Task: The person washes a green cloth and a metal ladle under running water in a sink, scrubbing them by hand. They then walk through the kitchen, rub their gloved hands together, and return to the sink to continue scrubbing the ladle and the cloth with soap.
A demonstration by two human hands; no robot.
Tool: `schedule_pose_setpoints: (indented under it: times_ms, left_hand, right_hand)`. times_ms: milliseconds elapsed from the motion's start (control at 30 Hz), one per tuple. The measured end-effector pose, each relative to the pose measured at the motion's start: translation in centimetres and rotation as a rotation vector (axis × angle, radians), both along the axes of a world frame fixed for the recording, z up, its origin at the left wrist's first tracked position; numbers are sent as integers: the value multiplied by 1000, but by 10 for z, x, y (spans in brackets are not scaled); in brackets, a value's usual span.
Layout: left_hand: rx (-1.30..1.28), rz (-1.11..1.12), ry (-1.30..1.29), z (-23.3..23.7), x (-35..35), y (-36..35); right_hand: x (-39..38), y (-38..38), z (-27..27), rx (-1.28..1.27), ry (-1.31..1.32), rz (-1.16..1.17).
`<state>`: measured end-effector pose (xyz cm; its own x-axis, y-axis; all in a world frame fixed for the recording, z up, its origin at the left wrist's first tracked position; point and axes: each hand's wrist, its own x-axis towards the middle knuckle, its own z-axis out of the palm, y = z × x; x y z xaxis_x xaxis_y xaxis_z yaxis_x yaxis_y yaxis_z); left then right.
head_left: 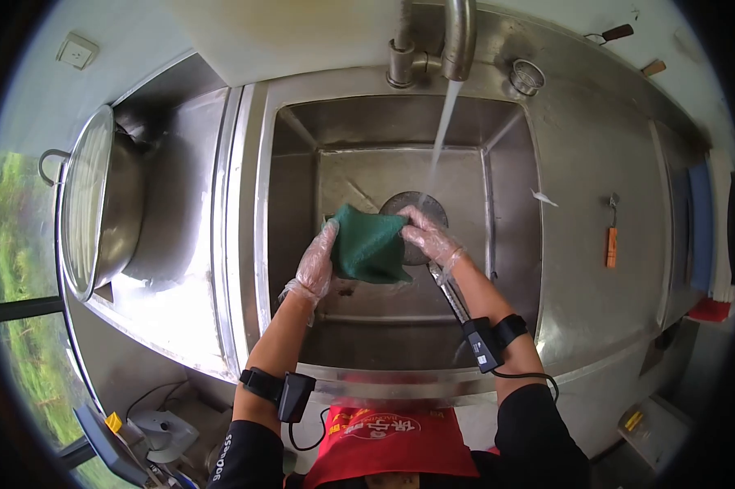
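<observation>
A green cloth-like scouring pad [370,244] is spread between my two hands over the sink [367,332]. My left hand [315,262], in a clear plastic glove, is closed on its left edge. The gloved fingers of my right hand [427,236] pinch its upper right corner. Beneath them in the basin lies a round, flat grey metal utensil [415,204], with a long handle running down under my right forearm. Part of its disc is hidden by the pad and my right hand. From the faucet [459,49], a stream of water falls onto or near the disc.
A large metal pot with a glass lid [90,204] stands left of the sink. A small metal strainer cup [527,77] is behind the basin's right corner. On the right counter lie an orange-handled tool [611,244] and a white scrap [544,198].
</observation>
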<state>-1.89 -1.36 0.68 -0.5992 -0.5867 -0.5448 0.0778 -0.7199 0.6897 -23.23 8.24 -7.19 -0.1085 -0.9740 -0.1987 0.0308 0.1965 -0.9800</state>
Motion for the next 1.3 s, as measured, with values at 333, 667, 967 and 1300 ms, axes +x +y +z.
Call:
schedule_pose_setpoints:
  times_ms: [333,667,967,1300]
  left_hand:
    - [55,-134,-112,-35,5,12]
    - [60,-16,-48,-58,-11,23]
    - [-23,-13,-211,-43,-17,25]
    - [-149,-110,-289,-54,9,21]
  right_hand:
    - [8,-21,2,-109,124,-201]
    - [51,15,24,-213,282,-364]
    - [56,3,25,-197,575,-193]
    - [16,8,-115,397,767,-334]
